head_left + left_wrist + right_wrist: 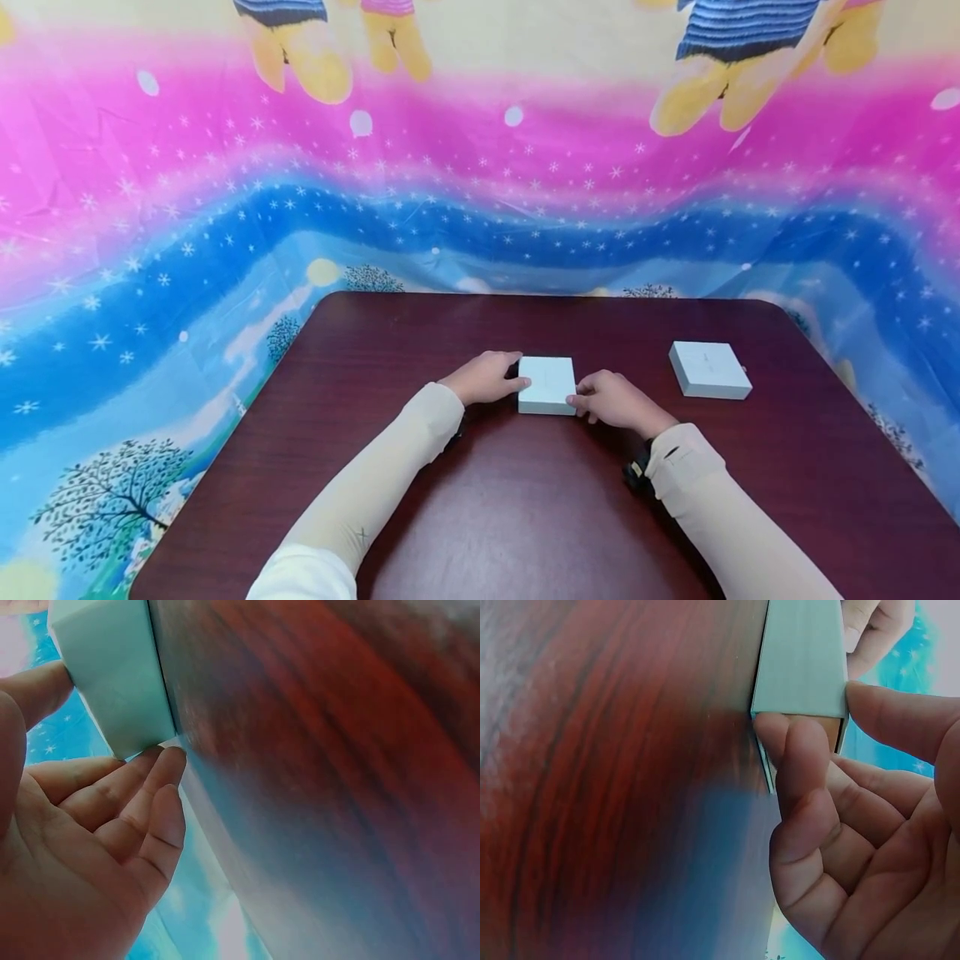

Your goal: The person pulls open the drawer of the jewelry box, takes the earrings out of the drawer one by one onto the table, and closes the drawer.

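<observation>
On table [495, 525] | our left hand [483, 379] and right hand [617, 400] grip white box [550, 383] | end gapes, seemingly unfinished | second box [709, 369] untouched

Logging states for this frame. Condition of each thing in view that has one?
Held white box: lying flat; right end looks open, thin flap jutting out
Other white box: lying flat, looks closed, untouched
Left hand: gripping held white box, thumb on top
Right hand: gripping its right end

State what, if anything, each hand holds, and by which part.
The left hand holds the central white box by its left side; the right hand, by its right side.
</observation>
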A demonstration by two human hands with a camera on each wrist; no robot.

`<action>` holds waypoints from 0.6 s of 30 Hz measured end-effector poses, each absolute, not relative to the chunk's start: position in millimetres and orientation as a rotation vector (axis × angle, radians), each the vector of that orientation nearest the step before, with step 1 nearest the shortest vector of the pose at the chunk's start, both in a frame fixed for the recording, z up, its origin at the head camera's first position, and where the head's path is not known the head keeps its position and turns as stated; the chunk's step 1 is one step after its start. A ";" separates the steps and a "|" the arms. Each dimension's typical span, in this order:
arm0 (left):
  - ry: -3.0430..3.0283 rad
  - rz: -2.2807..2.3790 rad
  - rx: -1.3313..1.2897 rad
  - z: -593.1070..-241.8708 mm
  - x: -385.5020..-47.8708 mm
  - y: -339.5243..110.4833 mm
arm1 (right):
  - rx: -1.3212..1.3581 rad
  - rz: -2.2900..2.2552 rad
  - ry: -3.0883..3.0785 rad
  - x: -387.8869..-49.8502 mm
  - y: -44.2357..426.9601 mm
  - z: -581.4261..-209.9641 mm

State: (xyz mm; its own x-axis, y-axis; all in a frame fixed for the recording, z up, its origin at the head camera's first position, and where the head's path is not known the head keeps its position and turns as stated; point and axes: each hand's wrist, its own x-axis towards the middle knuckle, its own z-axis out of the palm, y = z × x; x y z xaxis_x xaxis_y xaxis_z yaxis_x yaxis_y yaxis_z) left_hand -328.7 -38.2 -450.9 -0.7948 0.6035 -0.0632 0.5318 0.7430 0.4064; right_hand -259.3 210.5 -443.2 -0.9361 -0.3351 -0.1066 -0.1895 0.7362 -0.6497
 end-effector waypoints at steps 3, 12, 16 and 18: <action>2.753 0.557 0.907 -450.4 -328.0 -40.7 | -0.429 -0.976 2.724 -259.0 208.6 -442.2; 2.740 0.551 0.915 -449.7 -322.9 -47.9 | -0.420 -0.948 2.723 -251.5 201.6 -441.2; 2.733 0.540 0.915 -449.4 -319.9 -50.1 | -0.419 -0.948 2.723 -247.8 198.0 -440.7; 2.732 0.541 0.911 -448.8 -318.1 -51.9 | -0.426 -0.948 2.725 -247.3 196.1 -441.0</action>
State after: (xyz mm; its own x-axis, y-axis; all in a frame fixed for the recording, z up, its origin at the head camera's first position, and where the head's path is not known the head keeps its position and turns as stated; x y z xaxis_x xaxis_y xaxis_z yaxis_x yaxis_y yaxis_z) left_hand -318.1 -51.9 -448.8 -0.7868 0.6117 -0.0818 0.5343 0.7415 0.4057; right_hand -247.3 196.1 -441.0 -0.9328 -0.3418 -0.1146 -0.1968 0.7493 -0.6323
